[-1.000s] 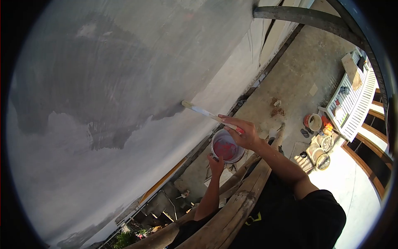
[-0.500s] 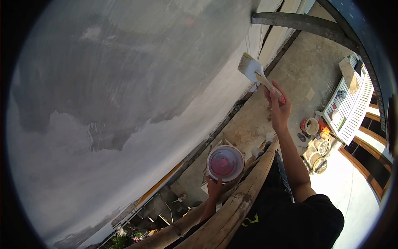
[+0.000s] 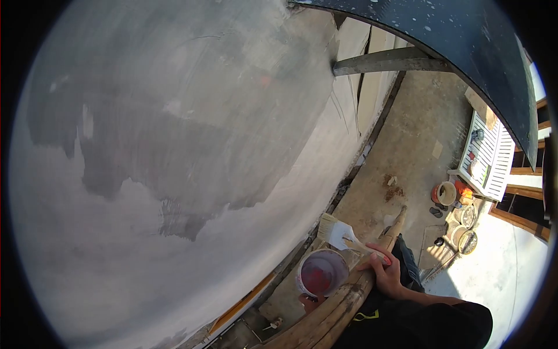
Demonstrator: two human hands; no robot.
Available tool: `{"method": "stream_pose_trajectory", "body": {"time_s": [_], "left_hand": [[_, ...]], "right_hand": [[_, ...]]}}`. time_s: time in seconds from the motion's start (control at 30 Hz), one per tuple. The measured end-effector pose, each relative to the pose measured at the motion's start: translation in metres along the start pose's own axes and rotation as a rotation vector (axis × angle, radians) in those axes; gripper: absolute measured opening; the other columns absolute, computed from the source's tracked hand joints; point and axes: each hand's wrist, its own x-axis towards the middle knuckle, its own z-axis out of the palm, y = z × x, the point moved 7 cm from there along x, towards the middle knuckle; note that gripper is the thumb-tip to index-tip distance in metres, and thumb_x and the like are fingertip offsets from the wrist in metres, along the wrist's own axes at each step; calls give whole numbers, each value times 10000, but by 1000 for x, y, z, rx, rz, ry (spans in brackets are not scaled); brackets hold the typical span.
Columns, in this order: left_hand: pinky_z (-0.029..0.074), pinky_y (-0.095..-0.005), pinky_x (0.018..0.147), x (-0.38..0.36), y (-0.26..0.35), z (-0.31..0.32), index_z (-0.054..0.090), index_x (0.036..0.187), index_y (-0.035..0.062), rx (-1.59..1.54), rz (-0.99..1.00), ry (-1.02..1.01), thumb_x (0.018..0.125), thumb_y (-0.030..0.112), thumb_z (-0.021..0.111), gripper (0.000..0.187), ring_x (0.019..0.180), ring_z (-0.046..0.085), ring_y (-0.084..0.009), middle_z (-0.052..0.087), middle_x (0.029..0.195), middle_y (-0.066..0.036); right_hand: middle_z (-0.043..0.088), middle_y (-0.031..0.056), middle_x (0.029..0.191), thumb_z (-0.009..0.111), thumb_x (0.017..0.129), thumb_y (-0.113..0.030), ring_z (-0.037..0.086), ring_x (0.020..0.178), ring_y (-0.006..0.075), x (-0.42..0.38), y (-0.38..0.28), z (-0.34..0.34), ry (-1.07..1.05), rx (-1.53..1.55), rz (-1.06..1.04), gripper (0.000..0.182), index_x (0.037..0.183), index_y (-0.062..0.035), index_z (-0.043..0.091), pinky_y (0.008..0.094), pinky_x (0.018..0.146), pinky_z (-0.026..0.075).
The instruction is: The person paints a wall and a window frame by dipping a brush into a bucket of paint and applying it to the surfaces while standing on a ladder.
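Observation:
My right hand [image 3: 386, 272] is closed around the handle of a wide, flat paintbrush [image 3: 342, 235], whose pale bristles point to the upper left, beside and just above the bucket. Below it, my left hand [image 3: 311, 302] grips the near edge of a small pale bucket [image 3: 338, 269] with reddish and whitish liquid at its bottom; part of this hand is hidden behind the bamboo. A thick bamboo pole [image 3: 343, 299] runs diagonally between my body and the bucket. To the left, the large wall [image 3: 133, 145] carries darker, wet-looking patches above a lighter area.
A dark metal canopy [image 3: 442, 35] with a curved bracket [image 3: 395, 61] juts out at upper right. On the ground far below are a white slatted bench [image 3: 491, 154], a bucket [image 3: 444, 193], several other containers and a pair of sandals [image 3: 437, 212].
My right hand has come down with the paintbrush, from up near the wall's edge to beside the bucket. The view has shifted, showing more of the canopy.

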Motion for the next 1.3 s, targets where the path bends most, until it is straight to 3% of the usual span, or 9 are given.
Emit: {"method": "stream_pose_trajectory", "body": {"time_s": [0.03,0.17,0.27,0.4,0.7,0.8,1.1,1.3], "left_hand": [[524,-414,745,4,3,1,411,1112,19,-9,17,-12,879,206,634,373,849,668,-311,644,949,-217],[519,-413,755,17,18,-1,414,1119,16,-25,68,-66,884,209,628,372,860,663,-309,641,960,-215],[516,-412,762,25,28,-2,416,1124,14,-20,107,-105,888,212,623,371,869,659,-308,639,969,-213],[511,-410,771,34,43,0,419,1131,11,-9,153,-151,894,215,617,370,880,654,-306,636,981,-211],[501,-407,792,42,66,4,426,1147,5,-4,195,-201,906,222,603,370,906,643,-301,630,1007,-207],[498,-406,799,43,71,6,428,1152,3,4,204,-210,910,225,598,370,915,639,-299,628,1016,-206],[488,-403,819,46,92,19,435,1168,-4,11,252,-254,922,232,584,372,940,628,-295,622,1042,-201],[482,-401,833,53,149,63,440,1178,-8,37,376,-383,930,237,575,374,957,620,-292,618,1059,-198]], "right_hand": [[706,97,777,478,1049,-198,707,800,164,3,11,4,16,-68,-46,400,1355,60,479,248,734,536],[703,105,787,476,1049,-188,704,689,169,2,4,10,130,130,-139,378,1338,55,496,259,697,544],[693,120,1039,511,1032,-164,703,725,157,-2,1,8,110,159,-109,363,1336,35,523,258,697,552],[697,96,932,516,1032,-175,703,720,152,-1,1,9,129,163,-133,363,1332,29,533,249,687,537],[706,130,933,491,1036,-141,719,753,186,-2,7,9,127,161,-133,336,1321,34,528,278,727,560],[727,115,990,528,1022,-150,726,814,157,-3,11,7,112,162,-120,336,1324,-6,556,259,774,556],[739,79,836,550,1019,-190,717,845,111,0,6,9,20,67,-109,340,1332,-61,573,242,781,539],[721,58,890,565,1017,-238,701,839,102,1,6,13,-46,28,-146,395,1382,-92,536,253,801,546]]}}
